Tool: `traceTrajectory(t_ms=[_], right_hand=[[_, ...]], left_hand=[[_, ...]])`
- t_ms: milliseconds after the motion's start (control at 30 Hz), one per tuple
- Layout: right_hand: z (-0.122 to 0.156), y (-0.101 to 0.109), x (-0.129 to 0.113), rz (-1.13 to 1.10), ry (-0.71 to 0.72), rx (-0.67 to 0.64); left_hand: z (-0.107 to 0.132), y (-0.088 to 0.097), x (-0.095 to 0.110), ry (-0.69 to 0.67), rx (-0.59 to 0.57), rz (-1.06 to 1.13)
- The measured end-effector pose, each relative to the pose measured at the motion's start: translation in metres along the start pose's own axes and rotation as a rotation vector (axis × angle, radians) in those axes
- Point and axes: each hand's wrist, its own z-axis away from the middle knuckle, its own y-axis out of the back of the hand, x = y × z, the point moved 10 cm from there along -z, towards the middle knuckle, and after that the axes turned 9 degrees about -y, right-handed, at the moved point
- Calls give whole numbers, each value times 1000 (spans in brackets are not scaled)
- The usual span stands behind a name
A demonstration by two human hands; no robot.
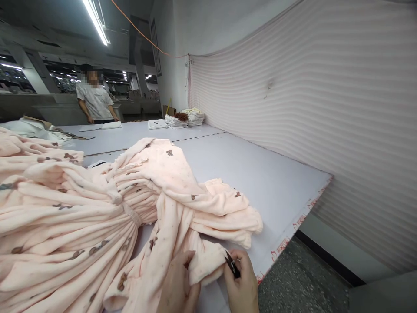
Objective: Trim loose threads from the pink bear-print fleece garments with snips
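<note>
A pale pink plush garment [176, 169] with small brown printed motifs lies spread over the near part of the table. One of its ends is pinched in my left hand [179, 280], thumb on top of the cloth. Black thread snips [232, 264] sit in my right hand [241, 282], their pointed tips touching or very close to the edge of that same cloth end. Gathered pink fabric [65, 234] in deep folds fills the left side, bunched at a narrow waist. The fingers of my left hand are partly hidden by the cloth.
The pale table [267, 174] runs to a taped edge on the right, with floor beyond. Stacked folded cloths [194, 116] and a white pad [157, 124] lie at the back. A person [97, 100] stands across the table. A striped sheet [293, 87] covers the right wall.
</note>
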Motion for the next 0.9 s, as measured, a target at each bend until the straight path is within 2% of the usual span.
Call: traceTrajectory(t_ms=[67,100,200,300,400,567,700,900], right_hand=[[-8,-2,-8,54,38,6],[-12,-4,-12,86,55,-2],[-23,-12,-21,163,64,-54],[-24,-25,-18,170,-8,-246],[-14,-33,-18,138,-36,-429],[-9,-36,-23,266,-33,-488],[-13,-40,-24,233,-74,-518],[-15,-36,-15,215,-97,-474]], left_hand=[[-7,-5,4,34,-50,75],[-10,-11,0,102,-105,147],[-12,-35,-22,439,-257,472],[-5,-55,-35,752,-260,888],[3,-68,-37,941,-222,1157],[7,-75,-33,1018,-175,1260],[6,-76,-29,1030,-193,1286],[3,-77,-29,997,-223,1274]])
